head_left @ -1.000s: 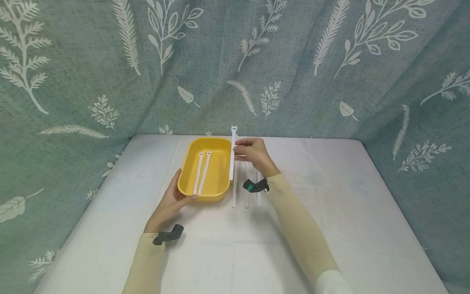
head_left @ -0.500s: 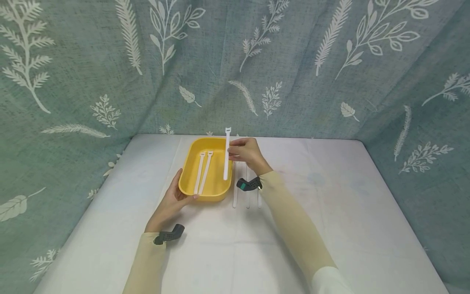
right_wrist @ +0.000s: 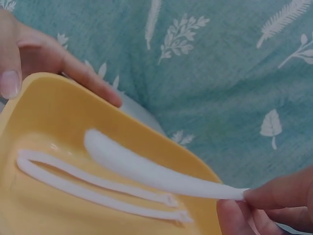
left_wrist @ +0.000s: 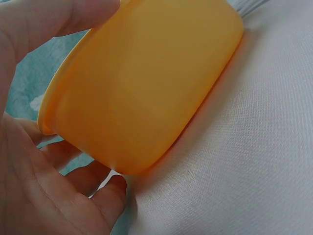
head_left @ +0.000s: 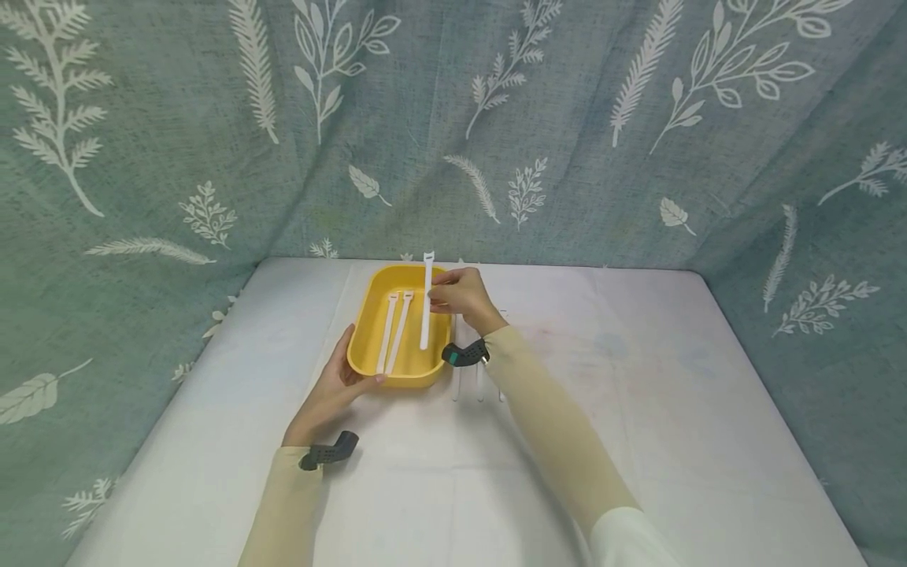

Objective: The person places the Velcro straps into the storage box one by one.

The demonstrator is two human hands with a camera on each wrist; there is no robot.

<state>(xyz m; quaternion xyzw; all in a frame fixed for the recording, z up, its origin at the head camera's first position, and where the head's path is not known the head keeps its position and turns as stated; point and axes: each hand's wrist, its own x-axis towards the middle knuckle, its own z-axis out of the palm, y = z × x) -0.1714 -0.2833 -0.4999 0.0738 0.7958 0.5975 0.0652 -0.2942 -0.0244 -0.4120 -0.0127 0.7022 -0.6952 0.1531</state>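
Observation:
A yellow plastic tray [head_left: 357,346] with rounded corners stands at the back of the table. My left hand [head_left: 338,394] grips its near left corner, thumb [left_wrist: 63,19] over the rim and fingers along the outer wall. Two white hook-and-loop cable ties [head_left: 398,335] lie side by side on the tray's floor. Over the right part of the tray, my right hand [head_left: 464,298] pinches a third white cable tie [head_left: 426,319] between thumb and fingers. In the right wrist view this tie [right_wrist: 142,166] has a fuzzy surface, and its free end reaches out above the other two.
Right of the tray, more white cable ties [head_left: 480,390] lie on the white tablecloth [head_left: 425,488], partly hidden under my right forearm. A green leaf-patterned curtain [head_left: 425,118] hangs behind the table. Dark camera mounts [head_left: 331,452] sit on both wrists.
My right hand has carried the pinched cable tie leftward, from beside the tray's right rim to over its inside. The left hand keeps its grip, and the tray stays in place.

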